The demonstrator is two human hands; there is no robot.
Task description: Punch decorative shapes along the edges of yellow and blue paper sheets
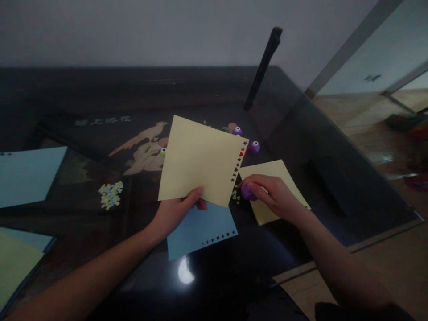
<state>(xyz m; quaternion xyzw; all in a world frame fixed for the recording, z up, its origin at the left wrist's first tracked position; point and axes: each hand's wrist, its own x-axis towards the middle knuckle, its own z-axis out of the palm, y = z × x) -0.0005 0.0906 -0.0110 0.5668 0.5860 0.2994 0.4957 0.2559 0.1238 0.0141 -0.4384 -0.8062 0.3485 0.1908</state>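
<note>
My left hand [177,214] pinches the lower edge of a pale yellow paper sheet [200,156], thumb on top, holding it tilted above the table. Small shaped holes, such as stars and hearts, run down the sheet's right edge. Just right of that edge, my right hand [274,196] is closed around a purple craft punch [248,191]. Whether the punch touches the sheet is unclear. Below lies a light blue sheet [203,232] with a row of holes along its near edge. Tiny cut-out shapes [235,196] lie beside the punch.
A yellow paper stack [267,215] lies under my right hand. Behind are purple punches [255,147] and a partly hidden green one [162,152]. A cut-out pile [111,195], a blue sheet [30,178] and yellow paper [16,267] lie left. A dark bar [264,67] stands at the back.
</note>
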